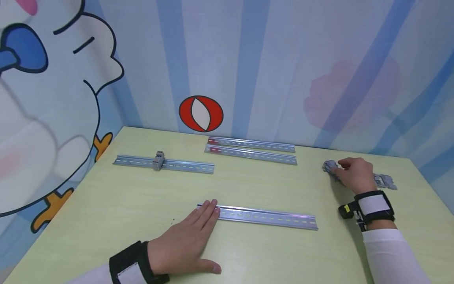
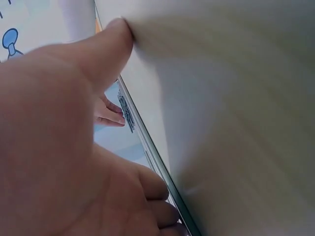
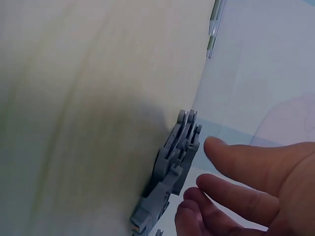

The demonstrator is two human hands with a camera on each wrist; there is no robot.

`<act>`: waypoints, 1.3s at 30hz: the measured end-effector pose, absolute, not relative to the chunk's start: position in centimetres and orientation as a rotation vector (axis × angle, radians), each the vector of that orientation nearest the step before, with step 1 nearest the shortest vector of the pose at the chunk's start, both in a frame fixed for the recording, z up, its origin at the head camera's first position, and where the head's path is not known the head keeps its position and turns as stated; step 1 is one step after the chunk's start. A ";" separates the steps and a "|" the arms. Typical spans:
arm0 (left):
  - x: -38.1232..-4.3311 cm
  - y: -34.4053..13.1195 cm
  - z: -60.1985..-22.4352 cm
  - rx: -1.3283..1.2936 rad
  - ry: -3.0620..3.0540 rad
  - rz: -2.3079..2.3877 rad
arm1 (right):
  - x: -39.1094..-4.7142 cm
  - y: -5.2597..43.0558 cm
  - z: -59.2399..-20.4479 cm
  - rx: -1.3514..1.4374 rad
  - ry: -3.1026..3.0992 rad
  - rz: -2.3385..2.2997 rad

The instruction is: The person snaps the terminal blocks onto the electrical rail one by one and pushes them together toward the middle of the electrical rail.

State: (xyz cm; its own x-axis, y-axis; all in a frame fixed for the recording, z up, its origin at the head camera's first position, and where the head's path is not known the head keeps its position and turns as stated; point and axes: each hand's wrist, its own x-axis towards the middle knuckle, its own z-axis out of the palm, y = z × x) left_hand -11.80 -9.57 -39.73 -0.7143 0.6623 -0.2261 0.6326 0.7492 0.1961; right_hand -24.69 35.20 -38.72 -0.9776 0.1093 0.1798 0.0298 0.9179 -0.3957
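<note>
My left hand [image 1: 186,242] lies with straight fingers over the left end of a slotted metal DIN rail [image 1: 266,217] at the front of the table. Its thumb points away from the rail; in the left wrist view, the fingertips are right at the rail's edge [image 2: 156,160]. On the right, my right hand [image 1: 356,173] hovers at a group of grey terminal blocks [image 1: 330,165]. From the right wrist view, thumb and fingers are apart with nothing between them, close beside the grey blocks [image 3: 174,152]. My right hand covers part of the group.
At the back left, another DIN rail [image 1: 188,166] carries grey terminal blocks [image 1: 158,161]. Two more rails, a rear one [image 1: 255,144] and a nearer one [image 1: 255,154], lie by the back wall, each with a red mark at its left end. A printed curtain [image 1: 276,71] borders the table.
</note>
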 end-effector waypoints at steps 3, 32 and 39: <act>-11.7 -9.6 -39.7 1.012 2.677 0.144 | -24.9 35.3 -38.8 -0.113 -2.890 0.580; -11.7 -9.2 -40.2 0.961 2.780 0.102 | -22.7 32.5 -35.2 0.119 -3.099 0.703; -11.8 -9.3 -40.1 0.920 2.769 0.138 | -20.5 29.7 -33.5 0.310 -3.240 0.725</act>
State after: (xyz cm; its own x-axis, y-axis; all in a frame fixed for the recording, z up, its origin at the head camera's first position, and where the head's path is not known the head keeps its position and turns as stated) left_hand -11.84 -9.27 -40.14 -0.7798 0.6003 -0.1778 0.5796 0.7995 0.1573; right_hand -20.50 29.74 -33.47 -0.9644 -0.2205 -0.1463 -0.1371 0.8893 -0.4363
